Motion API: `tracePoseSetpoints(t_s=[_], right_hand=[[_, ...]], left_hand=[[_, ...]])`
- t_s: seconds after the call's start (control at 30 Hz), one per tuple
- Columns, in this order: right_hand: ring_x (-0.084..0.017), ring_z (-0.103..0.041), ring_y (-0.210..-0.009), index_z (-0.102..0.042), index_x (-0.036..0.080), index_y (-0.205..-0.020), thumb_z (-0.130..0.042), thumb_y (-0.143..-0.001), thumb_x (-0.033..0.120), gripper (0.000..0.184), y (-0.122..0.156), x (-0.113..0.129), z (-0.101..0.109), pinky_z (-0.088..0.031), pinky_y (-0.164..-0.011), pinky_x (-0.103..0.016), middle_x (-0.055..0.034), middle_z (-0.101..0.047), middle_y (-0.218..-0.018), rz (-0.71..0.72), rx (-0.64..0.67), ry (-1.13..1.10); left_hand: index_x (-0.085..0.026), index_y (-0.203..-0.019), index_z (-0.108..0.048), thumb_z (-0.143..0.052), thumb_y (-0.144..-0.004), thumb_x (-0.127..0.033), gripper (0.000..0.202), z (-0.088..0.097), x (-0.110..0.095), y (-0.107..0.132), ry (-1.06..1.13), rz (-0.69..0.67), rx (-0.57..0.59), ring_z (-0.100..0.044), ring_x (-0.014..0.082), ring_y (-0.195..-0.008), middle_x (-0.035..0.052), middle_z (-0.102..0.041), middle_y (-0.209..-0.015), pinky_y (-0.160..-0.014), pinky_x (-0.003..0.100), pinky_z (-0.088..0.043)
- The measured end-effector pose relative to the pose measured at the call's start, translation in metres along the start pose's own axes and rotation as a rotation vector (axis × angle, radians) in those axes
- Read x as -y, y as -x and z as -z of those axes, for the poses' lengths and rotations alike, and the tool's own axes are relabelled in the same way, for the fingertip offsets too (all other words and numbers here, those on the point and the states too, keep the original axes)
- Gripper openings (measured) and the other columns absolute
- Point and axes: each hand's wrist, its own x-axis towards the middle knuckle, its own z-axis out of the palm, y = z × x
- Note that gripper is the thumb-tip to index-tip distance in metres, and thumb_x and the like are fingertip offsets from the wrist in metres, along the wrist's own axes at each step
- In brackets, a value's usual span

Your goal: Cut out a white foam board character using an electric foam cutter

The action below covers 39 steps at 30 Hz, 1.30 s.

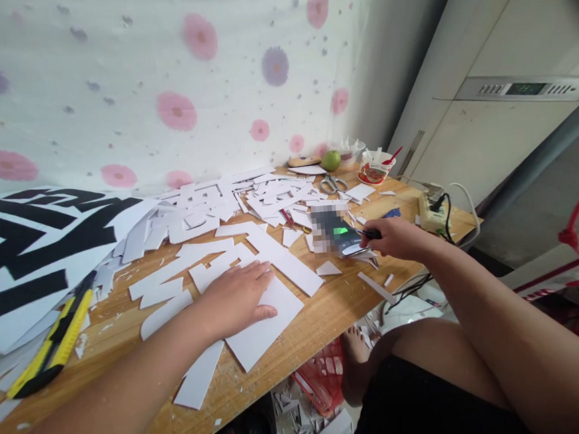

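Observation:
My left hand (243,294) lies flat, fingers stretched, on a white cut board piece (272,318) near the table's front edge. Several white cut-out shapes (287,257) lie around it, some overlapping. My right hand (396,237) is closed around a slim black-handled tool (370,234); its exact kind does not show. The tool points left toward a phone (349,242) with a partly blurred screen, resting among scraps. A yellow and black utility knife (53,342) lies at the left on white sheets.
Large sheets with black printed shapes (22,258) cover the table's left side. Scissors (334,185), a green fruit (331,160), a paper tub (376,168) and a power strip (433,212) with cables sit toward the right. A red basket (322,378) stands below the table among scraps.

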Motion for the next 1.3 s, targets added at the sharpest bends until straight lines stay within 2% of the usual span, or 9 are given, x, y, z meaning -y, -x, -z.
tracePoseSetpoints(t_s=[0.13,0.5,0.6,0.8,1.0,1.07,1.13,1.3], right_hand=[[-0.015,-0.061,-0.06,-0.069,0.02,-0.084,-0.056,-0.081,0.018,0.014,0.0,-0.001,0.0,-0.04,-0.059,-0.024,-0.0018,-0.071,-0.07,-0.005,0.004,0.004],[-0.016,-0.061,-0.063,-0.069,0.021,-0.083,-0.054,-0.081,0.015,0.016,0.001,0.003,0.003,-0.04,-0.063,-0.025,-0.0009,-0.068,-0.066,-0.022,0.019,0.01],[-0.016,-0.062,-0.063,-0.069,0.021,-0.083,-0.054,-0.081,0.014,0.016,0.001,0.004,0.004,-0.041,-0.063,-0.025,-0.0012,-0.069,-0.068,-0.03,0.026,0.003],[-0.016,-0.062,-0.063,-0.069,0.02,-0.083,-0.056,-0.081,0.016,0.013,0.0,0.003,0.004,-0.04,-0.06,-0.025,-0.0018,-0.071,-0.071,-0.017,0.025,0.025],[-0.015,-0.061,-0.063,-0.07,0.021,-0.084,-0.057,-0.08,0.016,0.014,0.002,0.005,0.005,-0.04,-0.058,-0.023,-0.0016,-0.073,-0.072,-0.02,0.004,0.014],[-0.015,-0.062,-0.063,-0.07,0.02,-0.084,-0.057,-0.08,0.015,0.015,0.004,0.007,0.006,-0.041,-0.058,-0.024,-0.0016,-0.072,-0.07,-0.029,0.007,0.009],[-0.016,-0.062,-0.063,-0.07,0.02,-0.084,-0.056,-0.08,0.014,0.015,0.005,0.009,0.007,-0.041,-0.059,-0.024,-0.0014,-0.07,-0.067,-0.033,0.003,-0.001],[-0.015,-0.063,-0.063,-0.07,0.021,-0.084,-0.055,-0.08,0.013,0.017,0.005,0.004,0.003,-0.043,-0.06,-0.023,-0.0007,-0.07,-0.067,-0.041,-0.012,-0.04]], left_hand=[[-0.017,-0.149,-0.046,-0.063,-0.091,-0.048,0.067,0.005,-0.004,-0.009,-0.011,0.009,0.011,-0.034,0.0334,-0.149,0.0173,-0.034,-0.161,-0.119,0.053,-0.029],[-0.017,-0.144,-0.053,-0.062,-0.092,-0.049,0.062,0.007,-0.012,-0.015,-0.013,-0.032,-0.022,-0.043,0.0358,-0.144,0.0172,-0.043,-0.157,-0.115,0.051,-0.036],[-0.015,-0.145,-0.051,-0.063,-0.092,-0.047,0.063,0.004,-0.018,-0.014,-0.001,-0.063,-0.016,-0.042,0.0354,-0.144,0.0178,-0.042,-0.157,-0.116,0.053,-0.035],[-0.018,-0.147,-0.049,-0.062,-0.093,-0.05,0.064,-0.005,-0.033,-0.01,0.025,-0.127,-0.028,-0.033,0.0348,-0.149,0.016,-0.038,-0.158,-0.121,0.056,-0.026],[-0.021,-0.146,-0.051,-0.07,-0.088,-0.049,0.067,-0.004,-0.046,0.006,0.055,-0.239,0.002,-0.041,0.0348,-0.145,0.013,-0.043,-0.156,-0.119,0.055,-0.033],[-0.023,-0.147,-0.051,-0.07,-0.089,-0.048,0.066,-0.002,-0.039,0.015,0.086,-0.255,-0.016,-0.044,0.0332,-0.144,0.0102,-0.045,-0.156,-0.119,0.053,-0.035],[-0.023,-0.146,-0.053,-0.068,-0.09,-0.047,0.063,-0.003,-0.025,0.024,0.088,-0.206,-0.065,-0.043,0.0328,-0.144,0.0086,-0.044,-0.156,-0.119,0.052,-0.035],[-0.027,-0.145,-0.054,-0.06,-0.092,-0.049,0.059,-0.019,0.029,0.05,0.013,-0.031,-0.113,-0.042,0.0325,-0.144,0.0034,-0.04,-0.158,-0.118,0.054,-0.037]])
